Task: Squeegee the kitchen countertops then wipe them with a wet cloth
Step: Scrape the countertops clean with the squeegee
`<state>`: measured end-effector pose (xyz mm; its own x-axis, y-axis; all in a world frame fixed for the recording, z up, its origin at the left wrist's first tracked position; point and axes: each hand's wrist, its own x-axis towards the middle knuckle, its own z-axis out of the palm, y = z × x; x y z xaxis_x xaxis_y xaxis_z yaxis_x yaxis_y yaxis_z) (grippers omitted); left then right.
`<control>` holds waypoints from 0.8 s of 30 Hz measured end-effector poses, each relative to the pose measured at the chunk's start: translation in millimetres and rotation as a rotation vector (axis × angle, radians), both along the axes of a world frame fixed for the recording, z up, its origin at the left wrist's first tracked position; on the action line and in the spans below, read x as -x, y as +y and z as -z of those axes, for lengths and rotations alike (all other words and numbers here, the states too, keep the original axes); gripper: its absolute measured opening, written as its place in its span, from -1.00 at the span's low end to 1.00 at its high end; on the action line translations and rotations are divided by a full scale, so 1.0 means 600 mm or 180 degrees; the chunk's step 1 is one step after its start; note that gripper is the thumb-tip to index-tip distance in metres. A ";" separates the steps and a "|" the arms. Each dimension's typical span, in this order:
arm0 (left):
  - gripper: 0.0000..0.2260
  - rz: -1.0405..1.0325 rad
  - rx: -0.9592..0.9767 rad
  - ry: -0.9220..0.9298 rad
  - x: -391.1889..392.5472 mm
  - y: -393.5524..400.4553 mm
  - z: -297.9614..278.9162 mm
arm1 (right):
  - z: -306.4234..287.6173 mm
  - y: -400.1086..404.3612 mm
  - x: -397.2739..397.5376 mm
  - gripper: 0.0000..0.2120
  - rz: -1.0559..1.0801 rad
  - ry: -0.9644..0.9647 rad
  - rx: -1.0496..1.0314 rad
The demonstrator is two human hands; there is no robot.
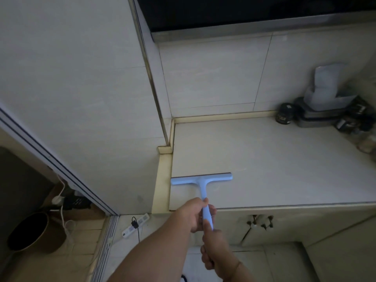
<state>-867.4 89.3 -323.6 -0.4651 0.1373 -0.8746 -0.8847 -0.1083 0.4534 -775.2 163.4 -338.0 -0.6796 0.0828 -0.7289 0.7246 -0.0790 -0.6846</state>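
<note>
Both hands hold the blue squeegee by its handle, low in the middle of the frame. The left hand wraps its fingers around the handle higher up. The right hand grips the handle's end. The blade lies on the pale tabletop, near its left edge. Dark jars sit at the far right.

The pale countertop carries a blue squeegee, whose blade lies flat near the front left corner, just beside the raised left edge strip. Well apart from the squeegee, at the far right against the wall, stand a dark round jar, a grey lidded box and more dark jars.

On the floor, left of the squeegee and lower, lie a white power strip and a dark round bin.
</note>
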 end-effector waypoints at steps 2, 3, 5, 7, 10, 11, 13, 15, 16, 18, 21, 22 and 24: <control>-0.66 -0.0009 0.0021 0.0007 -0.011 -0.003 0.003 | 0.000 -0.003 -0.012 -0.49 -0.0010 0.0006 -0.0069; -0.66 -0.0012 0.0039 0.0017 -0.015 -0.004 0.003 | 0.000 -0.005 -0.016 -0.48 -0.0022 0.0033 -0.0110; -0.65 -0.0026 0.0067 0.0094 -0.022 -0.001 0.000 | -0.005 -0.003 -0.022 -0.47 -0.0061 0.0060 -0.0089; -0.65 -0.0042 0.0102 0.0232 -0.025 0.007 -0.003 | -0.015 0.005 -0.025 -0.46 -0.0035 0.0050 0.0069; -0.67 -0.0189 0.0008 0.0446 -0.031 0.026 -0.014 | -0.028 0.031 -0.030 -0.47 -0.0195 0.0238 -0.0085; -0.69 -0.0219 -0.0034 0.0509 -0.032 0.031 -0.019 | -0.032 0.043 -0.030 -0.48 -0.0262 0.0364 -0.0234; -0.74 -0.0254 -0.0171 0.0605 -0.029 0.043 -0.031 | -0.042 0.068 -0.027 -0.53 -0.0331 0.0594 -0.0404; -0.76 -0.0223 -0.0272 0.0695 -0.017 0.057 -0.041 | -0.059 0.092 -0.020 -0.58 -0.0310 0.0713 -0.0332; -0.77 -0.0184 -0.0311 0.0748 -0.006 0.066 -0.046 | -0.068 0.104 -0.014 -0.60 -0.0307 0.0757 -0.0293; -0.76 -0.0108 -0.0400 0.0849 0.023 0.090 -0.058 | -0.082 0.128 0.003 -0.63 -0.0245 0.0822 -0.0211; -0.76 -0.0011 -0.0462 0.1002 0.079 0.132 -0.080 | -0.101 0.160 0.045 -0.68 -0.0001 0.0878 0.0105; -0.77 0.0029 -0.0468 0.1045 0.098 0.146 -0.087 | -0.107 0.171 0.062 -0.70 0.0138 0.0886 0.0173; -0.78 0.0089 -0.0485 0.1093 0.136 0.174 -0.096 | -0.119 0.195 0.098 -0.71 0.0369 0.0895 0.0204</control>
<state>-949.1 193.4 -266.3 -0.7219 0.2707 -0.6369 -0.6875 -0.1754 0.7047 -834.0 280.1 -266.8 -0.8441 0.1315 -0.5199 0.4912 -0.1995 -0.8479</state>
